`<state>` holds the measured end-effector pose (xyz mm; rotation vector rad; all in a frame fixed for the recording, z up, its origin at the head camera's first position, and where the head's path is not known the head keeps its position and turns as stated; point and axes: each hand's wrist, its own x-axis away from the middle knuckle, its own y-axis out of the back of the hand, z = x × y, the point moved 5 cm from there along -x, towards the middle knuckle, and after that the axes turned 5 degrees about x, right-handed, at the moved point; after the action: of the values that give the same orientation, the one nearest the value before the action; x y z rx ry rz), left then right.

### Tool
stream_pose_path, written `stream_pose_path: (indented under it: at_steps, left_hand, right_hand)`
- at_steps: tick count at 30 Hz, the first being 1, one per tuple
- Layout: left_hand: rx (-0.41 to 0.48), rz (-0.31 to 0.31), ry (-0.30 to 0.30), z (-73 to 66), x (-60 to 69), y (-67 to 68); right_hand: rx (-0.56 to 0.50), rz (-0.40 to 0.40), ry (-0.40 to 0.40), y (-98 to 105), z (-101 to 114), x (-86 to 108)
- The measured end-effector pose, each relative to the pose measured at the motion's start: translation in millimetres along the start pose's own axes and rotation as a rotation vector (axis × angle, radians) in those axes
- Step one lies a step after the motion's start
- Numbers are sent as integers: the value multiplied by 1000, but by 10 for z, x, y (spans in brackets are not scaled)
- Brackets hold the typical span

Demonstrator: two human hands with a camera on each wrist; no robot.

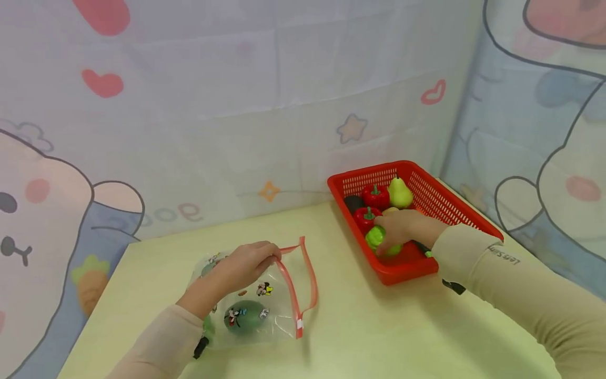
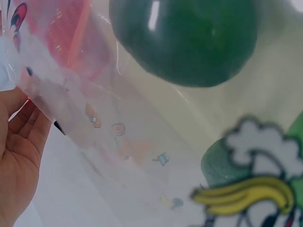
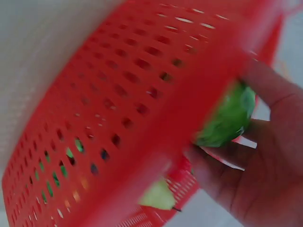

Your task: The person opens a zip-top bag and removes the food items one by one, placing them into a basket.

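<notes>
A clear zip bag (image 1: 279, 316) with a red zipper edge and cartoon prints lies on the left of the table, its mouth parted toward the right. My left hand (image 1: 248, 266) pinches the upper edge of that mouth. Inside the bag are a large dark green rounded thing (image 2: 184, 38) and a smaller green one (image 2: 220, 163). On the right, my right hand (image 1: 400, 229) reaches into a red basket (image 1: 338, 184), fingers curled round a bright green, uneven-surfaced vegetable (image 3: 227, 116). Two red bell peppers (image 1: 375, 197) and a green pear (image 1: 400, 193) sit beside it.
The basket also holds a dark rounded thing (image 1: 353, 203) at its left wall and another dark item partly under my right wrist. Printed cloth (image 1: 213, 131) hangs behind the pale yellow table (image 1: 341, 326) and along its right side.
</notes>
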<state>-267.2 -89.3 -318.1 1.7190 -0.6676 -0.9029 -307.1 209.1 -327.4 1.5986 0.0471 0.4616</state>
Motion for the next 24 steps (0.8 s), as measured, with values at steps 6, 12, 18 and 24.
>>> stream_pose_path:
  at_steps: [6, 12, 18, 24]
  left_hand:
    - [5, -31, -32, -12, 69, -66]
    - [-13, -62, 5, 58, 121, -9]
    - [-25, -56, 8, 47, 116, 13]
    - [-41, -46, 20, 27, 126, 19]
  right_hand:
    - [67, 50, 13, -242, 71, -174]
    - [-19, 59, -15, -265, 92, -164]
    - [-47, 48, -3, -146, 61, -120]
    - [10, -115, 62, 209, 151, 29]
